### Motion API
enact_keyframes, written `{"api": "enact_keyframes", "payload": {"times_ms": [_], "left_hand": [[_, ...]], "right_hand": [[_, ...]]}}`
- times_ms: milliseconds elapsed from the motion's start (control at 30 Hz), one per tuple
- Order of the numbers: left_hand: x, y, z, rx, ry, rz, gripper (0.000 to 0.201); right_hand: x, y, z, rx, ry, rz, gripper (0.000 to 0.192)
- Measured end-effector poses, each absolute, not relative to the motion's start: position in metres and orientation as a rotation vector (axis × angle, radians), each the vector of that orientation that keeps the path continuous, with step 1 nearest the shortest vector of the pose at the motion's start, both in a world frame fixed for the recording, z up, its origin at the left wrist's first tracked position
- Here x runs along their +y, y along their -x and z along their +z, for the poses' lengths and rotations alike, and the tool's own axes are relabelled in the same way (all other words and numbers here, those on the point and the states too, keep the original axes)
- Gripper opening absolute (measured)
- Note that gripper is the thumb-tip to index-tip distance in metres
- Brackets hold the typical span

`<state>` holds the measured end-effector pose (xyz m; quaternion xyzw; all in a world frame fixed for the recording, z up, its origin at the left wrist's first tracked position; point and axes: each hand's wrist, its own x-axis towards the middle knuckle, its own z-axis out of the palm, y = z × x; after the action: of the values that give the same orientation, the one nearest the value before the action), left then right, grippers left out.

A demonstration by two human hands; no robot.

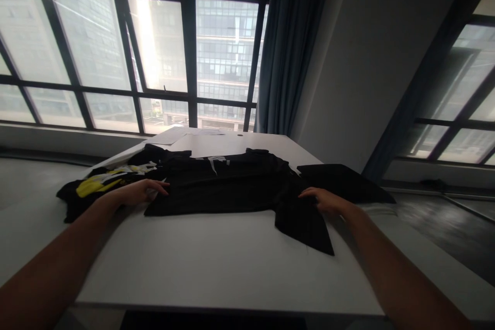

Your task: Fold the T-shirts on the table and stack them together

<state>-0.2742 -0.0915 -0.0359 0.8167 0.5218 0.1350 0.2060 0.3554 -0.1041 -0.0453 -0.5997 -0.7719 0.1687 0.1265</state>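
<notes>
A black T-shirt (228, 191) lies spread on the white table, with a pale print near its far edge. At its left edge is my left hand (141, 192); the index finger and thumb are apart, with their tips at the cloth. My right hand (325, 200) rests on the right part of the shirt, by a sleeve (303, 227) that slants toward me. The fingers of that hand are stretched over the fabric, though some are hidden behind one another.
A black garment with a yellow and white print (95, 185) lies at the left. More dark folded cloth (348, 181) is at the right. Papers (168, 137) lie at the far end of the white table (224, 263). Beyond are windows and a blue curtain (290, 46).
</notes>
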Motion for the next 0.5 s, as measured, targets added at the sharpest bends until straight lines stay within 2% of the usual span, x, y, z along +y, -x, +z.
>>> {"api": "enact_keyframes", "payload": {"times_ms": [100,333,500], "left_hand": [[-0.085,0.272,-0.044,1.404,-2.331,0.37,0.04],[-0.086,0.265,-0.03,1.243,-2.456,0.67,0.032],[-0.103,0.274,-0.012,1.091,-2.072,0.628,0.034]], "right_hand": [[-0.105,-0.348,-0.042,-2.3,1.635,0.499,0.026],[-0.119,-0.339,-0.024,-2.161,1.464,0.775,0.056],[-0.133,-0.36,-0.011,-2.041,1.529,1.113,0.051]]}}
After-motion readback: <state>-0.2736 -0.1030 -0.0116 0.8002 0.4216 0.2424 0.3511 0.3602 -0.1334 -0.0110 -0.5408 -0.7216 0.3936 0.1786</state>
